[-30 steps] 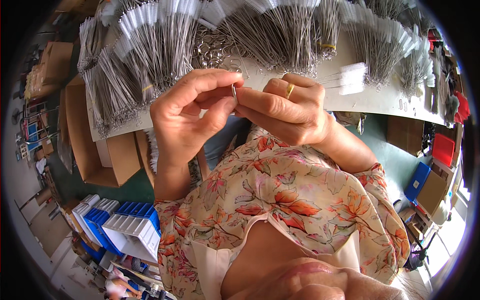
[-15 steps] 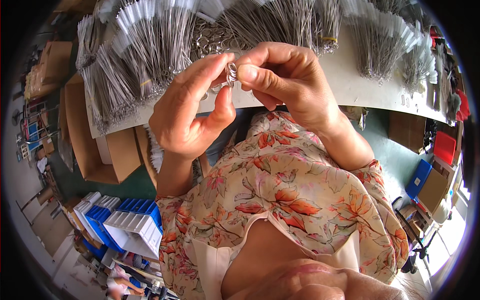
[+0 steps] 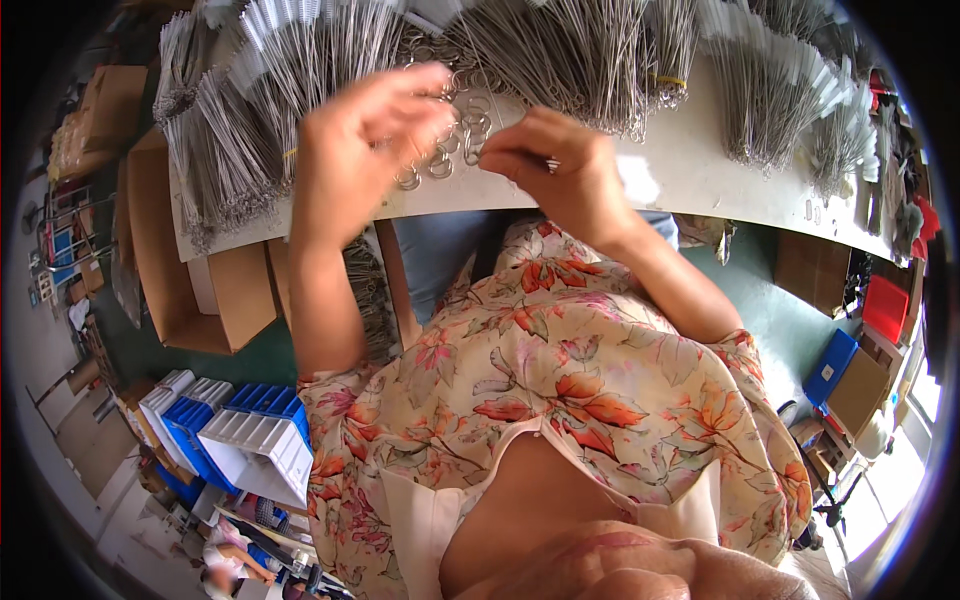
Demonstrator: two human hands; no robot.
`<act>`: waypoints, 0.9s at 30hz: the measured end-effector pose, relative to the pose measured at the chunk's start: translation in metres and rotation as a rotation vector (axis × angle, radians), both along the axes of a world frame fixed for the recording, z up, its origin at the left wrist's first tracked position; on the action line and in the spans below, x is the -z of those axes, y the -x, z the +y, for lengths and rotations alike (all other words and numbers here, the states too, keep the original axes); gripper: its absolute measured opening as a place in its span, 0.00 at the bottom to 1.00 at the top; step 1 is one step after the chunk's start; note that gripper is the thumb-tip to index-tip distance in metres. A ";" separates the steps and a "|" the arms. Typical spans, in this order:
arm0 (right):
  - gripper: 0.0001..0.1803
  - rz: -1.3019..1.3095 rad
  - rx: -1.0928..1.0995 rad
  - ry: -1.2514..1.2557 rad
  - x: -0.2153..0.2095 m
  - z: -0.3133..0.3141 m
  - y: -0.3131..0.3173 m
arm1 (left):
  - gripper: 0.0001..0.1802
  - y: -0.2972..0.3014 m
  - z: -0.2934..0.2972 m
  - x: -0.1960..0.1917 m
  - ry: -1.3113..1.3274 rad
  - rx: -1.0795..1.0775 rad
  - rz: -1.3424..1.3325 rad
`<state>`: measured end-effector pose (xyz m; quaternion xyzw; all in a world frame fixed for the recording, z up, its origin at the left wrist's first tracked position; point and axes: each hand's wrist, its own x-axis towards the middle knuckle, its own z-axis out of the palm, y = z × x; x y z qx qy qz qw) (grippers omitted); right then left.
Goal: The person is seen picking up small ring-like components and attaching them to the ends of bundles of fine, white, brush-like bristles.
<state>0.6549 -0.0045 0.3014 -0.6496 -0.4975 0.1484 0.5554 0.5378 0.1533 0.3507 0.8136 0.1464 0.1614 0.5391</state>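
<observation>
My left hand (image 3: 375, 140) hovers above the white table, smeared by motion, its fingers apart with nothing seen between them. Just right of it, my right hand (image 3: 560, 165) is closed, thumb and fingertips pressed together. A glint of silver metal rings (image 3: 552, 164) shows between its curled fingers; the rest of them is hidden. Loose silver rings (image 3: 440, 163) lie on the table between and below the hands, some close to my right fingertips. More rings pile up farther back, partly behind my left hand.
Bundles of thin wire-handled brushes (image 3: 590, 60) with white bristles line the far side of the white table (image 3: 690, 170); others lie left and right. An open cardboard box (image 3: 200, 290) stands at the left, with blue and white plastic bins (image 3: 255, 440) nearer me.
My hands have come apart. The left moved up and left, letting go of the coil-like stack of rings; the right moved slightly right and down, fingers curled. Loose rings beneath are uncovered.
</observation>
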 end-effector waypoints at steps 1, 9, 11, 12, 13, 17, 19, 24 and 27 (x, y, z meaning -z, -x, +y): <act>0.06 -0.257 -0.012 0.032 0.026 -0.001 -0.002 | 0.15 -0.008 0.016 0.003 -0.062 -0.149 0.083; 0.05 -0.744 -0.084 -0.104 0.035 0.018 -0.012 | 0.14 -0.022 0.098 0.044 -0.710 -0.527 0.503; 0.02 -0.652 0.049 0.047 0.021 0.039 -0.023 | 0.13 -0.015 0.106 0.054 -0.653 -0.539 0.365; 0.05 -0.637 0.117 0.166 0.010 0.051 -0.028 | 0.13 -0.013 0.108 0.057 -0.615 -0.554 0.313; 0.08 -0.684 0.163 0.251 0.003 0.062 -0.035 | 0.12 -0.014 0.103 0.051 -0.627 -0.568 0.341; 0.16 -0.751 0.204 0.641 -0.006 0.085 -0.051 | 0.11 -0.013 0.090 0.041 -0.670 -0.630 0.288; 0.13 -0.670 0.227 0.642 -0.011 0.086 -0.054 | 0.10 -0.008 0.087 0.036 -0.679 -0.638 0.278; 0.10 -0.376 0.268 0.461 -0.024 0.083 -0.053 | 0.10 0.001 0.094 0.017 -0.483 -0.580 0.257; 0.10 -0.304 0.358 0.260 -0.048 0.068 -0.062 | 0.13 -0.011 0.100 0.014 -0.094 -0.565 -0.273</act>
